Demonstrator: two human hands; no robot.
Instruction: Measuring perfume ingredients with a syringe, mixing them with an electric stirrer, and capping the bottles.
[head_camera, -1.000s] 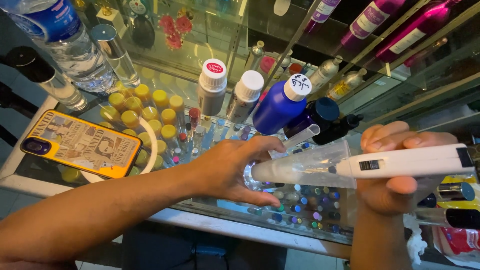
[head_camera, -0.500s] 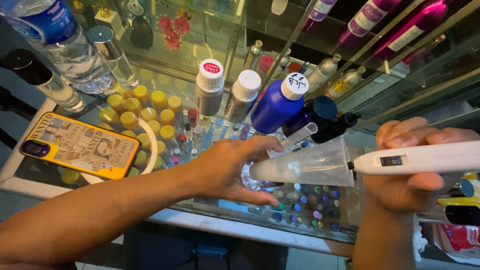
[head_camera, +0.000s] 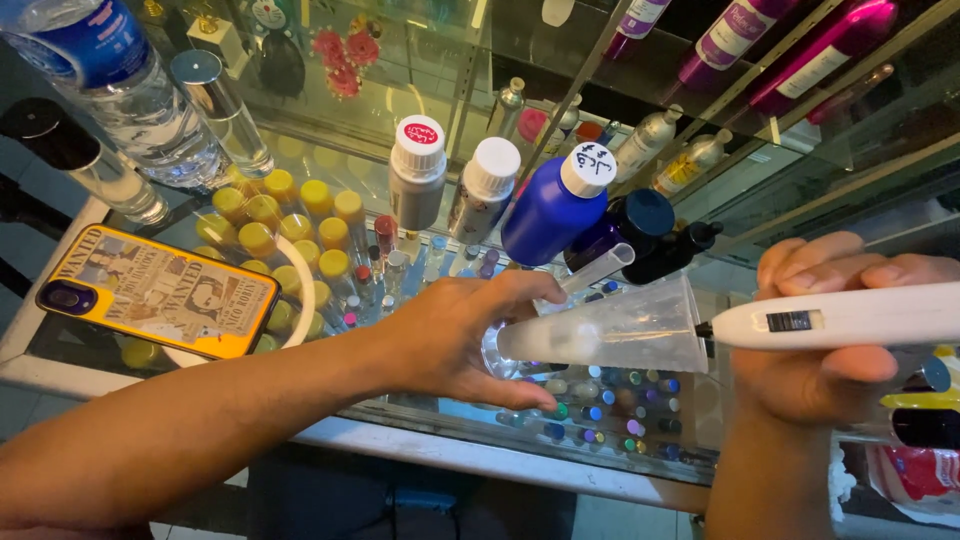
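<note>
From the head view, looking down over a glass counter (head_camera: 420, 425), the left hand (head_camera: 465, 335) reaches in from the lower left and curls its thumb and fingers around the wide end of a clear plastic cone (head_camera: 615, 330), apparently to steady it against the glass so that it cannot roll. The right hand (head_camera: 830, 335) is wrapped closed around a white pen-shaped device (head_camera: 850, 315), held nearly level with its tip touching the narrow end of the cone, a grip that seems meant to keep the tool in line with the cone's axis. A thin clear tube (head_camera: 597, 270) slants up just behind the cone; whether the left hand touches it cannot be told. Just behind the hands stand a blue bottle with a white cap (head_camera: 552, 210), two grey bottles with white caps (head_camera: 415, 180), and a dark blue bottle (head_camera: 625, 225), bunched near enough to be at hand. On the left a phone in a yellow case (head_camera: 160, 290) lies flat on the glass, partly over a white ring, well apart from the hands. Under the glass show rows of yellow-capped vials (head_camera: 290, 225) and many small coloured caps. A water bottle (head_camera: 110, 80) stands at the far left corner.
</note>
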